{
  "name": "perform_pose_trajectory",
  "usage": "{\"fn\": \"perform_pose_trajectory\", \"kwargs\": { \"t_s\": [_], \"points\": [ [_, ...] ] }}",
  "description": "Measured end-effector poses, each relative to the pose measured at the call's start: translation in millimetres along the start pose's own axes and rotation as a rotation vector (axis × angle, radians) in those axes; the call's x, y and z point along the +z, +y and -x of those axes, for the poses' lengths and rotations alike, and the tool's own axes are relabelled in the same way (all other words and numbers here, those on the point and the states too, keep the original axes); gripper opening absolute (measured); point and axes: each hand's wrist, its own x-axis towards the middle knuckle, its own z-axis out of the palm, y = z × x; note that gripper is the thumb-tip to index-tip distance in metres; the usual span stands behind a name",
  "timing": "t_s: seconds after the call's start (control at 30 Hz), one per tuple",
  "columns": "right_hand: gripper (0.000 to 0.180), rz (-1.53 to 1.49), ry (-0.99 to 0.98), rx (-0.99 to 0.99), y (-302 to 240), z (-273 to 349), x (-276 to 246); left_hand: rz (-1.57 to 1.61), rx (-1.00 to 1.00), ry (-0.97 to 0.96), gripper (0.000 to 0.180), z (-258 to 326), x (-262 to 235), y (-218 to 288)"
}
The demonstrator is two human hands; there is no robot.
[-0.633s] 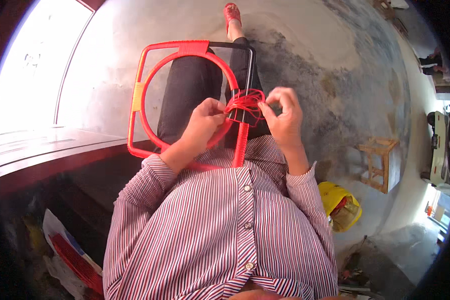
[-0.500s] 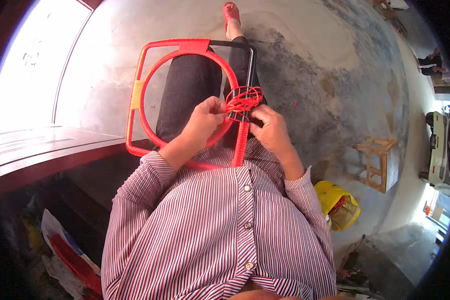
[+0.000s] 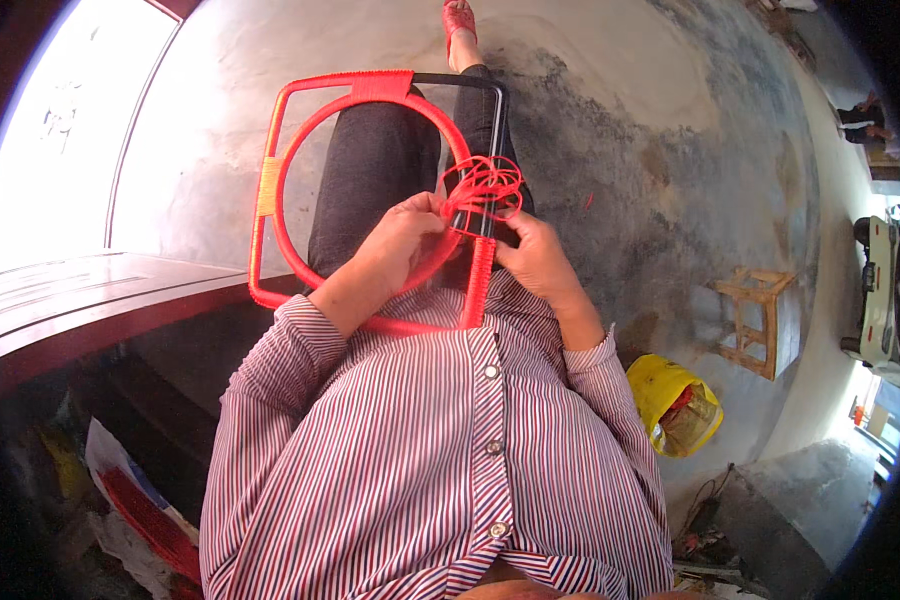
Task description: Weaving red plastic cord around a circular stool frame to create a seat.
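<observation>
Two hands worked at the right bar of a square frame that lay across the person's lap. This frame was wrapped mostly in red cord, with a short yellow part on its left bar, a bare black part at the top right corner, and a red ring inside it. The left hand was closed, its fingers pinched on red cord just left of the right bar. The right hand lay on the other side of that bar, fingers bent against it; I could not tell if it gripped the bar or the cord. A loose bundle of red cord stood just above both hands, touching the bar.

Compared with half a second before, the right hand had come lower and more to the right of the bar, and the bundle had opened into wider loops. The left hand stayed nearly at the same place.

To the right of the frame, well apart from it, a small wooden stool stood on the grey floor, and nearer to the person a yellow bucket.
</observation>
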Motion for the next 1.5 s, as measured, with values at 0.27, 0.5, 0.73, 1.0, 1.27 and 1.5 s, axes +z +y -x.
{"fn": "perform_pose_trajectory", "kwargs": {
  "t_s": [0.27, 0.5, 0.73, 1.0, 1.27, 1.5],
  "points": [
    [0.017, 0.232, 0.108, -0.211, -16.0, 1.7, -14.3, -0.008, -0.012, -0.011, 0.026, -5.4, -4.9, -4.6],
    [0.014, -0.985, -0.002, -0.280, -59.0, 63.3, -90.5, -0.100, -0.001, 0.013, 0.029, -5.5, -3.5, -2.8],
    [0.016, -1.047, 0.372, -0.355, -55.5, 72.1, -129.9, -0.153, 0.068, -0.033, 0.020, 5.3, 1.2, 1.7],
    [0.012, -0.238, 0.179, 0.110, -34.8, 21.5, -1.7, -0.373, 0.186, -0.098, 0.008, 7.7, -5.7, -7.8],
    [0.016, -0.619, 0.207, 0.248, -70.9, 38.9, -46.7, -0.264, 0.139, -0.066, 0.007, -1.5, -12.2, -13.7],
    [0.009, -0.574, 0.769, -0.051, -53.8, 93.0, -179.5, -0.205, 0.089, -0.014, 0.018, 2.5, -4.4, -5.9]
  ]
}}
